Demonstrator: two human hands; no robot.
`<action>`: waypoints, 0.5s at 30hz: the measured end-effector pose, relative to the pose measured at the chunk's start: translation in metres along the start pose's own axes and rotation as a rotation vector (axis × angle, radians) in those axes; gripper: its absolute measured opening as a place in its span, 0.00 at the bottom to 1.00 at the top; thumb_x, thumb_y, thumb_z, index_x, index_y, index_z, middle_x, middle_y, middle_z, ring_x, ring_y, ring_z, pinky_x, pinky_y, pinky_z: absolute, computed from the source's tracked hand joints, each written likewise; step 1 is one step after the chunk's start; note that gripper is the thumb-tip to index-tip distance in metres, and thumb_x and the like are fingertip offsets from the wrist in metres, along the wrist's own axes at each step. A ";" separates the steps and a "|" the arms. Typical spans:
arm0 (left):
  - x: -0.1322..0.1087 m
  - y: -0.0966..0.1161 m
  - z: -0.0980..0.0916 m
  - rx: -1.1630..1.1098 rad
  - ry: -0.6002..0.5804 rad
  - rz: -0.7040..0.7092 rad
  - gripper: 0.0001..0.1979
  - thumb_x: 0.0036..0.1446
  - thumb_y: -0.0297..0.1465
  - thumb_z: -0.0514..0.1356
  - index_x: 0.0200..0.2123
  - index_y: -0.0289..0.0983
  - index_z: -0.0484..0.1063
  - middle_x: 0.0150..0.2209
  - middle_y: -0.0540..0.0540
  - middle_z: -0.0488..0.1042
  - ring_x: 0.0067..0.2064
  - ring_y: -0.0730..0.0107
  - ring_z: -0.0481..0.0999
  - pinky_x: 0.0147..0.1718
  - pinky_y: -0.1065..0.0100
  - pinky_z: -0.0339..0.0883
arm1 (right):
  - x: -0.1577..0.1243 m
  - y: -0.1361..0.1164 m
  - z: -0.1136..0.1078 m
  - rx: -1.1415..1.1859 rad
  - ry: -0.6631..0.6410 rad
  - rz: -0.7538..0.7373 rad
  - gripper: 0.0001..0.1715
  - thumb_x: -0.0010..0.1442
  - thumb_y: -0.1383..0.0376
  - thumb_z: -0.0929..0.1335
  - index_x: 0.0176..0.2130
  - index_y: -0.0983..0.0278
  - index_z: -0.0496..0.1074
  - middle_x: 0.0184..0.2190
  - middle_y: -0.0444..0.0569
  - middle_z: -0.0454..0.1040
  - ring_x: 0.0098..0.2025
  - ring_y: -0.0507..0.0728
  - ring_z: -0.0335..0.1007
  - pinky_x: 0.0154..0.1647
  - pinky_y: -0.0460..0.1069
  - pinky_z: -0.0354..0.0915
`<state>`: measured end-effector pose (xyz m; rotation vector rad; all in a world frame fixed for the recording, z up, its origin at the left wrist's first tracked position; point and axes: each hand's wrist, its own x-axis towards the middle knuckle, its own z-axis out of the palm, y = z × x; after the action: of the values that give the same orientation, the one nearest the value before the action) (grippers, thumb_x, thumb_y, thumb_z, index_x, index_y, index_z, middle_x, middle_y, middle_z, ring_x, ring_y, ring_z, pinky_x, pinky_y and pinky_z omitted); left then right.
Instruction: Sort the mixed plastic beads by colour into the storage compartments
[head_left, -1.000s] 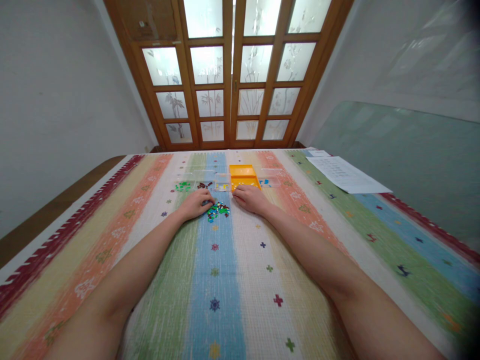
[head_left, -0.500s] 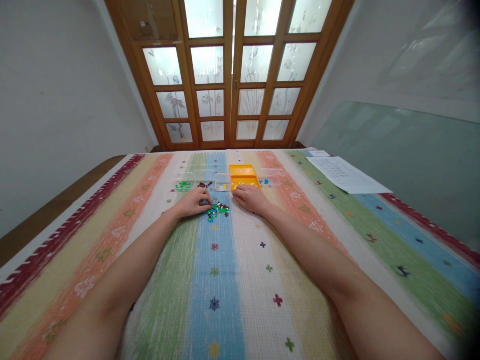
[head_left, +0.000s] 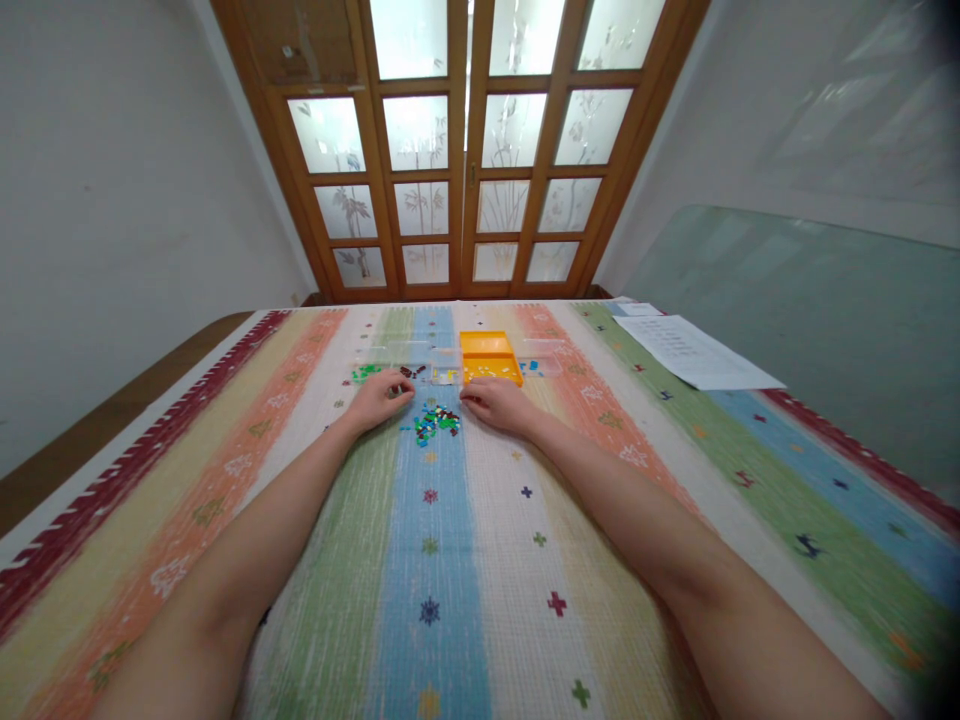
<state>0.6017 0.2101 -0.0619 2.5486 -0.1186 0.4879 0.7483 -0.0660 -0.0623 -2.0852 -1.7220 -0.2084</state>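
A small pile of mixed green, blue, brown and white plastic pieces [head_left: 436,424] lies on the cloth between my hands. My left hand [head_left: 379,400] is left of the pile, its thumb and fingers curled together just in front of the clear box of brown pieces [head_left: 411,372]. Whatever its fingertips may hold is too small to make out. My right hand [head_left: 496,404] is at the near edge of the open orange box [head_left: 491,345], where white pieces lie. Its fingers are bunched and point left toward the pile; their contents are hidden.
Clear boxes in the same row hold green pieces [head_left: 366,371], yellow and white pieces [head_left: 445,376], and blue pieces [head_left: 531,366]. Printed paper sheets [head_left: 690,350] lie at the right on the striped tablecloth [head_left: 427,640]. Glazed wooden doors [head_left: 465,200] stand behind the table.
My left hand has drawn back from the pile, slightly left and away toward the boxes. My right hand has shifted a little left and nearer, uncovering more of the orange box.
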 end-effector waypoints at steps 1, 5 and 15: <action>0.000 -0.003 -0.001 0.015 0.041 -0.033 0.11 0.63 0.37 0.60 0.38 0.38 0.80 0.38 0.45 0.78 0.38 0.65 0.74 0.41 0.64 0.67 | 0.001 -0.003 0.000 0.029 -0.011 0.000 0.11 0.70 0.65 0.66 0.46 0.61 0.79 0.42 0.50 0.80 0.42 0.57 0.73 0.43 0.49 0.61; 0.000 -0.014 -0.005 0.084 0.181 -0.174 0.12 0.63 0.38 0.59 0.40 0.38 0.80 0.38 0.44 0.79 0.39 0.63 0.73 0.41 0.63 0.67 | 0.003 -0.012 0.001 0.154 -0.071 -0.058 0.10 0.68 0.68 0.66 0.44 0.61 0.78 0.41 0.49 0.79 0.42 0.55 0.73 0.43 0.48 0.62; -0.007 -0.043 -0.018 0.275 0.358 -0.429 0.12 0.63 0.37 0.58 0.41 0.39 0.80 0.39 0.44 0.79 0.40 0.61 0.75 0.40 0.64 0.64 | 0.002 -0.019 -0.003 0.225 -0.178 -0.070 0.02 0.60 0.69 0.71 0.36 0.62 0.74 0.40 0.48 0.74 0.40 0.55 0.67 0.42 0.48 0.62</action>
<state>0.5969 0.2565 -0.0715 2.5894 0.6500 0.8163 0.7313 -0.0629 -0.0542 -1.9293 -1.8283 0.1497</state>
